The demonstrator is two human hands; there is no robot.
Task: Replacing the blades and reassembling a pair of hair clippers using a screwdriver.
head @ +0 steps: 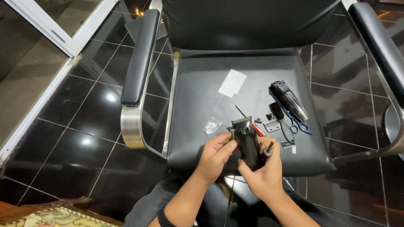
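Observation:
A black hair clipper (247, 141) with a toothed blade at its far end is held over the front edge of a black chair seat (202, 96). My left hand (215, 157) grips the clipper's left side. My right hand (265, 170) holds its lower end and also a small dark-handled screwdriver (268, 150) that points up. A red-handled tool (258, 130) lies just beyond the clipper.
On the seat lie a white paper (232, 83), a small clear bag of parts (211, 125), a second dark clipper (289, 100), blue scissors (298, 125), a black brush (280, 117) and loose metal pieces (272, 125). Padded armrests (139, 59) flank the seat. Glossy black floor tiles (75, 126) surround it.

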